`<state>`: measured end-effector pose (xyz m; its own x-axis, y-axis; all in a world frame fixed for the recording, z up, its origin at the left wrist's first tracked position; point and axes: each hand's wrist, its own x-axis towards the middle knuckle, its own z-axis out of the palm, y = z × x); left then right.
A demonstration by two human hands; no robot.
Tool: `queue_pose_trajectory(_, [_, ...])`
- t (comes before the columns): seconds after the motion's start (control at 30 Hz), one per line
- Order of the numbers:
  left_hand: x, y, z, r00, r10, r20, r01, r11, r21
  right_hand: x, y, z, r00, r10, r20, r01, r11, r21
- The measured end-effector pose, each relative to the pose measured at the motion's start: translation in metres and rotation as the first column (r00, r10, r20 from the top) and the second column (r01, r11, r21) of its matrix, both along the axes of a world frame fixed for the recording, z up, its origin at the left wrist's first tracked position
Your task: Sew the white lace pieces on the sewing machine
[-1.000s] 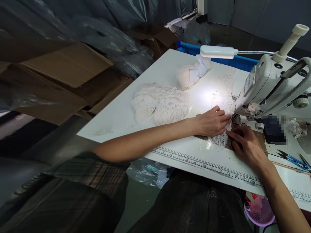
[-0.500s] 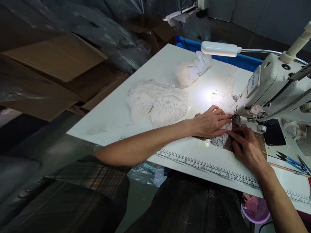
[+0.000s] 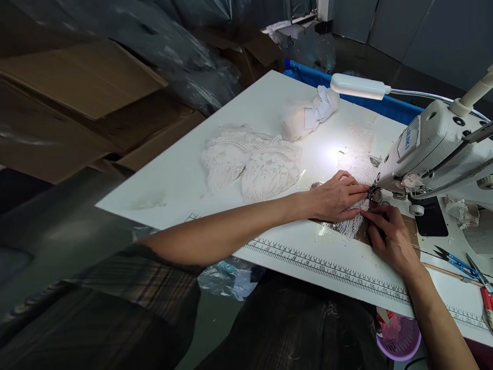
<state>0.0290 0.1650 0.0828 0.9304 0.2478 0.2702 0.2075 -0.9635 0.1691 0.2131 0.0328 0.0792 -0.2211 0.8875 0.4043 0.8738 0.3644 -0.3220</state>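
A piece of white lace (image 3: 349,227) lies under the needle area of the sewing machine (image 3: 431,141). My left hand (image 3: 336,198) rests flat on this lace, fingers stretched toward the presser foot. On the other side, my right hand (image 3: 392,237) has thumb and forefinger pinched together at the lace's right edge, close to the left fingertips. The exact grip is partly hidden by the bent fingers. Further left on the table is a heap of white lace pieces (image 3: 265,167). Behind it sits a pale, sheer bundle (image 3: 298,123) tied with white cloth.
A lamp (image 3: 358,86) lights the lace. Right of my hand lie a dark phone (image 3: 432,218), blue thread snips (image 3: 458,262) and red-handled scissors (image 3: 487,303). A ruler strip (image 3: 327,264) runs along the table's front edge. Cardboard boxes (image 3: 80,82) stand left; a purple basket (image 3: 402,341) sits below.
The camera view has shifted slightly, bringing more of the red-handled scissors into sight. Both hands keep nearly the same place on the lace beside the presser foot.
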Motion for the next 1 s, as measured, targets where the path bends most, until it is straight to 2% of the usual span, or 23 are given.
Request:
queue_pose_trajectory(0.1, [0.0015,-0.0014,-0.0025,0.997,-0.020,0.068,0.011,0.992,0.124,0.0011,0.0007,-0.0006,1.000,0.012,0.014,-0.012,1.000,0.027])
queue_pose_trajectory(0.2, [0.0027,-0.0010,-0.0065,0.985,-0.105,0.139,0.070,0.969,0.237,0.0018,0.0009,-0.0001,0.999,0.022,0.040,-0.025,0.998,0.053])
queue_pose_trajectory(0.3, [0.0015,0.0002,-0.0080,0.976,-0.156,0.154,0.107,0.952,0.285,0.0016,0.0007,0.0008,0.998,0.028,0.064,-0.031,0.999,0.040])
queue_pose_trajectory(0.47, [-0.0026,0.0001,-0.0042,0.982,-0.150,0.115,0.110,0.949,0.295,-0.0003,0.0008,0.0022,0.996,-0.001,0.090,-0.001,1.000,0.026])
queue_pose_trajectory(0.8, [0.0013,-0.0029,-0.0034,1.000,-0.005,0.014,0.001,0.971,0.239,-0.0034,0.0071,-0.0002,0.979,-0.120,0.163,0.121,0.993,0.003])
queue_pose_trajectory(1.0, [0.0060,-0.0050,-0.0030,0.997,0.072,-0.024,-0.065,0.977,0.202,0.0000,0.0099,-0.0003,0.980,-0.111,0.165,0.117,0.993,-0.032])
